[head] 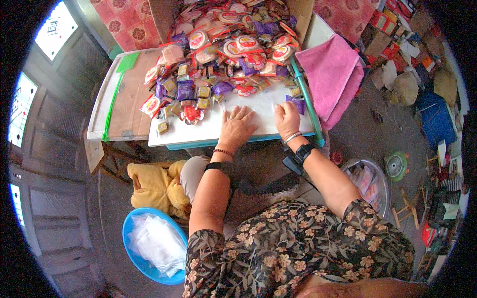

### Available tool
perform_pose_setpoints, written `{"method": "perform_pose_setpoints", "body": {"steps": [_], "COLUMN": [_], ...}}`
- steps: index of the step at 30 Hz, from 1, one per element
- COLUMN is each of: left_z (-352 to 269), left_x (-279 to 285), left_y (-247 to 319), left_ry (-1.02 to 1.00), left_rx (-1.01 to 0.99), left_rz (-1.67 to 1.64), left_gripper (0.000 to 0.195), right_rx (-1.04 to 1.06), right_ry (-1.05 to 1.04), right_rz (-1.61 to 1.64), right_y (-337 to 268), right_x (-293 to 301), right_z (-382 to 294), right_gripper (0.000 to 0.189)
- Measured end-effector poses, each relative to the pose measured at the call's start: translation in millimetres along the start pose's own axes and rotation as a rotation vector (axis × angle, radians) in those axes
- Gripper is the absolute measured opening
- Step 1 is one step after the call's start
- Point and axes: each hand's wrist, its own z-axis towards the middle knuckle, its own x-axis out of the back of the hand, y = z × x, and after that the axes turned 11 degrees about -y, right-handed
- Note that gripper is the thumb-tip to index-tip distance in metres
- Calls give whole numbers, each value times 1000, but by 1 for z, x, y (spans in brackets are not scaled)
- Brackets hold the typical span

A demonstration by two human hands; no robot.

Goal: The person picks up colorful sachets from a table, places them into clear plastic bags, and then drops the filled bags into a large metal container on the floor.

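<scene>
My left hand [237,126] lies palm down with its fingers spread on the white board [261,97], below the edge of a large heap of wrapped snacks. My right hand [287,118] is curled near the board's right side; whether something thin is between its fingers, I cannot tell. Just right of it lies a purple wrapped sweet [295,104]. Around the heap's near edge are more purple packets [185,90], small gold-wrapped cubes [204,92], a red flower-shaped packet [191,114] and round red-and-white packets [152,105]. One gold cube [163,127] sits apart at the near left.
A green fly swatter [119,85] lies on a cardboard-covered surface at left. A teal bar [306,100] and pink towel [333,80] border the board at right. Below stand a blue basin [128,257] of white plastic bags, a yellow cloth item [151,186] and a clear tub [385,193].
</scene>
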Motion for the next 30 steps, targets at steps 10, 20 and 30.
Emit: {"method": "perform_pose_setpoints", "body": {"steps": [10, 20, 30], "left_z": [2, -7, -7], "left_x": [-9, -1, -6], "left_y": [-7, -2, -8], "left_ry": [-117, -101, -51], "left_rx": [-40, 182, 230], "left_rz": [-9, -22, -34], "left_gripper": [49, 70, 71], "right_rx": [166, 53, 18], "right_ry": [-368, -486, -528], "right_rz": [-133, -446, -523], "right_y": [-40, -22, -21], "right_x": [-40, -43, -29], "right_z": [15, 5, -1], "right_gripper": [39, 62, 74]}}
